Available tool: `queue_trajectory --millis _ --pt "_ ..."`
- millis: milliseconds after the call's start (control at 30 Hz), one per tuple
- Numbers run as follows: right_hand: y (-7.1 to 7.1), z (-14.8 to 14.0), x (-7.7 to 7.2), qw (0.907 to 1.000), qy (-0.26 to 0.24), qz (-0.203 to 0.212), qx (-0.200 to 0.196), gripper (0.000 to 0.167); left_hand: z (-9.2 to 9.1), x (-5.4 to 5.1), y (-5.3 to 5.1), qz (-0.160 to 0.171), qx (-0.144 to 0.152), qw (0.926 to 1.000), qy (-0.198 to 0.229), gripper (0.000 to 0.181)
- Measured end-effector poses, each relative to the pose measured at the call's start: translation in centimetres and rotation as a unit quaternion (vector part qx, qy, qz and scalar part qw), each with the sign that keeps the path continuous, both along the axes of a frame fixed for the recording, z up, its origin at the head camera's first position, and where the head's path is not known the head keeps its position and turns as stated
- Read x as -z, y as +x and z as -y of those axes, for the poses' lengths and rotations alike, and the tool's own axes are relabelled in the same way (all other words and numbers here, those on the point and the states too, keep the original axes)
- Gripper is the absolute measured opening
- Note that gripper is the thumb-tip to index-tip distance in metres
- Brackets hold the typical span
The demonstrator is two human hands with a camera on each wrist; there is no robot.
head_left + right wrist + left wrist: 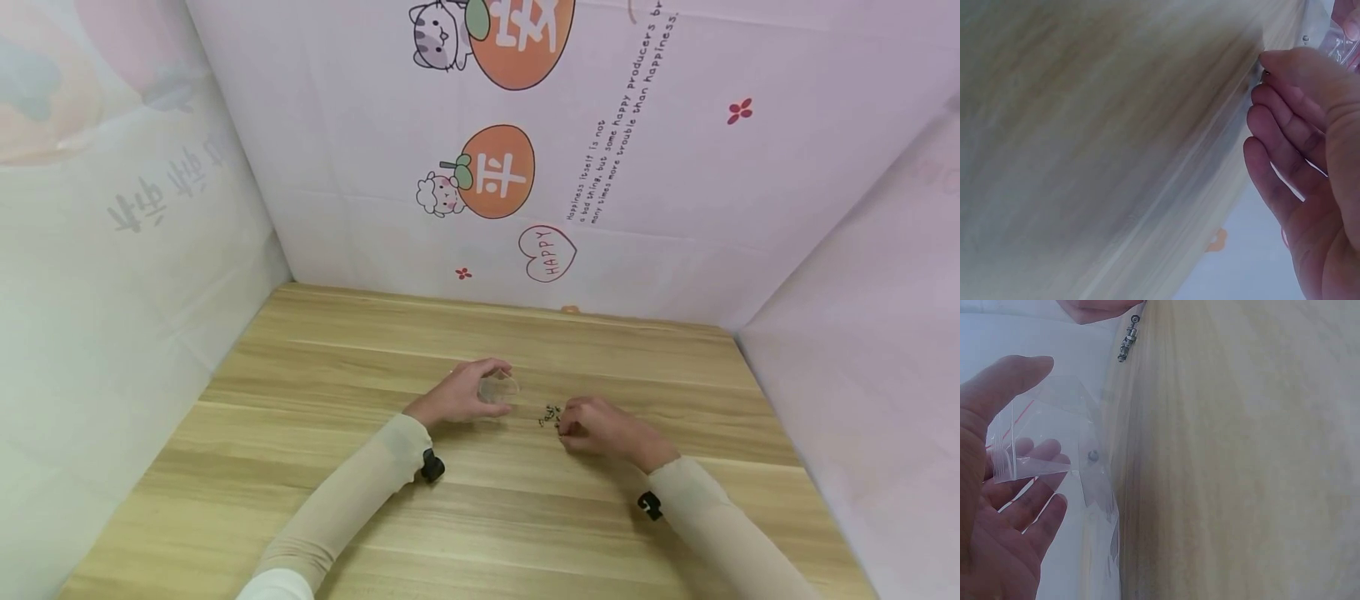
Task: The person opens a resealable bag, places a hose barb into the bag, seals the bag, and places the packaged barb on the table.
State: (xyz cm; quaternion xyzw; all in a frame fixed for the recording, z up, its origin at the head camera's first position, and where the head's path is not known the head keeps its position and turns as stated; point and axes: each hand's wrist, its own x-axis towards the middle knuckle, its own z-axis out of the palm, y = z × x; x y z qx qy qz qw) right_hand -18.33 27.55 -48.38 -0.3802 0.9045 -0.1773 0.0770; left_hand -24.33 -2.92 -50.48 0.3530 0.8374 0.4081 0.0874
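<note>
White printed walls [375,167] box in the bench [225,467] along its left, far and right edges. On my feed the right hand [606,429] screens part of the metal pieces, thumb and forefinger tips near each other; I can't tell whether they clamp one. The left hand [459,394] has its fingers apart around the clear bag [498,387], nearer the bench's far edge. I see the metal pieces [551,413] heaped between both hands, with one small part [1092,455] inside the bag.
</note>
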Motion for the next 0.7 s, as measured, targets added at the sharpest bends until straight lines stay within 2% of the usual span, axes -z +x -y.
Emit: queue_trajectory --millis 433,700 --pt "-0.3 -0.3 -0.5 0.9997 0.006 -0.008 0.023 0.01 -0.2 -0.4 0.2 0.002 -0.005 0.9999 -0.014 0.071" --pt "-0.3 -0.4 -1.7 0.9993 0.008 0.002 0.037 0.015 -0.2 -0.4 0.2 0.01 -0.006 0.9998 -0.015 0.072"
